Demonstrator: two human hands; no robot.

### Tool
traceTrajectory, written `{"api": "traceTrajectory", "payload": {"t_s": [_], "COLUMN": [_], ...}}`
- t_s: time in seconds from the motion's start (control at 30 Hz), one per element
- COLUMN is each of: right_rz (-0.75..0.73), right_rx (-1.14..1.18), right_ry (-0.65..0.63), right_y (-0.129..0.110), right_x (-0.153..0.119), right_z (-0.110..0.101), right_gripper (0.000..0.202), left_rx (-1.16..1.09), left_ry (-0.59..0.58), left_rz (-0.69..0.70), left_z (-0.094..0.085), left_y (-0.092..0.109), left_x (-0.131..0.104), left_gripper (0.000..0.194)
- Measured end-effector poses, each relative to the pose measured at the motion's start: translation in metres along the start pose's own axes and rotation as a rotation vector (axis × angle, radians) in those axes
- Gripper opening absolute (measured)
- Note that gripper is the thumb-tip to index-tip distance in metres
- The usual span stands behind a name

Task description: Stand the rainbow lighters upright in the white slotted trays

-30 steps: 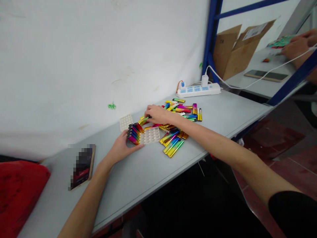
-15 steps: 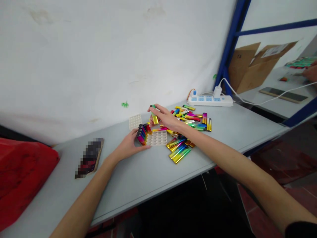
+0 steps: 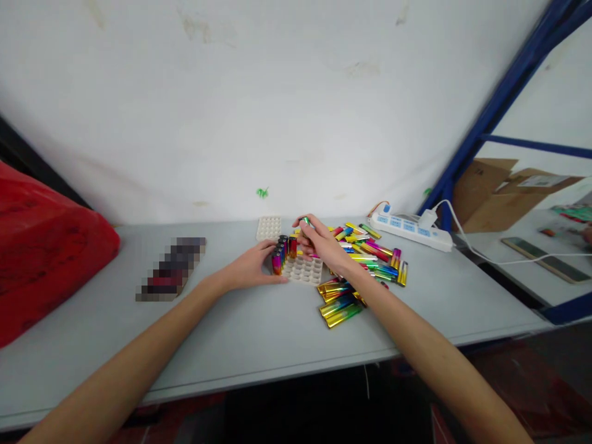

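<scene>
The white tray (image 3: 305, 269) lies on the table (image 3: 231, 345), its left end held between the thumb and curled fingers of the left hand (image 3: 253, 265); upright lighters (image 3: 280, 254), as they appear to be, stand close together in its left-hand sockets, while sockets farther right show bare. The right hand (image 3: 320, 242) is closed around a green-ended lighter (image 3: 304, 221) above the tray's far side, most of that piece being hidden by the fingers. Risks, as judged from the arrangement: the upright lighters, slim for their height, could lean or topple against one another if knocked by the right hand; the tray, probably light, could slide or tip if the left hand's hold slackened; the held piece could slip, its coating looking slick; and the right forearm (image 3: 407, 320), crossing the loose pile (image 3: 367, 251), could sweep pieces toward the near edge. Materials and shapes: the lighters are slender and mirror-bright, graded through yellow, green, blue, magenta and red; the tray is matt off-white, patterned with cup-like hollows. A second tray (image 3: 269, 228), similarly pale and knobbly, rests near the scuffed wall (image 3: 296, 111). Farther out are a glossy white power strip (image 3: 411, 232), a creased red bag (image 3: 50, 253) and a brown cardboard box (image 3: 494, 197)
</scene>
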State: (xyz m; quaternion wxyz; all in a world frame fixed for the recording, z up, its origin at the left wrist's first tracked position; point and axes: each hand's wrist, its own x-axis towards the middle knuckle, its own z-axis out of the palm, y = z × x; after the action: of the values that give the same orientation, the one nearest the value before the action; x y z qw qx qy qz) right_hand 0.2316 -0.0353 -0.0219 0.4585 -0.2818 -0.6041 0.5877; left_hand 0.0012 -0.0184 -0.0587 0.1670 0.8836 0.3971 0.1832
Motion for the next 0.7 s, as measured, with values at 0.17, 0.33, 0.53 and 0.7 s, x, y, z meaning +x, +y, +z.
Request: {"api": "traceTrajectory", "payload": {"t_s": [0.17, 0.33, 0.53, 0.7], "right_rz": [-0.071, -0.192, -0.218, -0.240], "right_rx": [-0.256, -0.555, -0.701, -0.770], "right_ry": [0.190, 0.306, 0.363, 0.379], "right_y": [0.007, 0.013, 0.015, 0.019], "right_x": [0.001, 0.000, 0.001, 0.002], "right_z": [0.000, 0.001, 0.003, 0.001], "right_gripper": [0.054, 0.057, 0.042, 0.039], "left_rx": [-0.021, -0.041, -0.034, -0.047], "left_ry": [0.021, 0.015, 0.009, 0.009], "left_rz": [0.034, 0.025, 0.026, 0.036], "left_z": [0.001, 0.000, 0.001, 0.002], "left_y": [-0.001, 0.000, -0.002, -0.004], "left_x": [0.000, -0.001, -0.001, -0.002], "left_gripper": [0.087, 0.085, 0.084, 0.083]}}
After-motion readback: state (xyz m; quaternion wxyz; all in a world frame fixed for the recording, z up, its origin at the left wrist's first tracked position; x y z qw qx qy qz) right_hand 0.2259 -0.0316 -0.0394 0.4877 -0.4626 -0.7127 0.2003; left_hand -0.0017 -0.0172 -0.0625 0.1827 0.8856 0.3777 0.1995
